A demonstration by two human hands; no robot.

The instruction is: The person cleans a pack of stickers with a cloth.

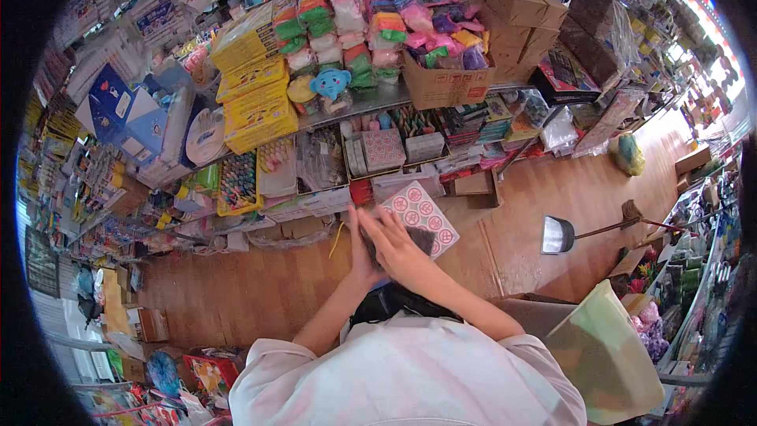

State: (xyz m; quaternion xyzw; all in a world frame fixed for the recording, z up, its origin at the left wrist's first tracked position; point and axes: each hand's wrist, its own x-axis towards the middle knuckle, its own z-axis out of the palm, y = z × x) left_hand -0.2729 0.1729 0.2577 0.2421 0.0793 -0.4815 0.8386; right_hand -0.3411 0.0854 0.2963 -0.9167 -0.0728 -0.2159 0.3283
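My left hand [361, 259] points forward with its fingers straight, at the left side of a dark, soft-looking piece [420, 241] that could be cloth. Over that dark piece lies my right hand [400, 251], its fingers stretched out and slanting toward the left hand's fingertips. The two hands touch or nearly touch; what lies between the palms is hidden. Just beyond the right hand is a white square box or sheet [426, 217] with red round patterns in rows, tilted and partly covered by the dark piece.
Ahead, a shelf holds yellow packs [256, 95], colourful bagged bundles [315, 16] and a cardboard box [449, 83]. Below sits a similar red-patterned pack [382, 148] beside a yellow basket [238, 183] of small items. A long-handled dustpan [558, 235] stands on the wooden floor [520, 205] to the right.
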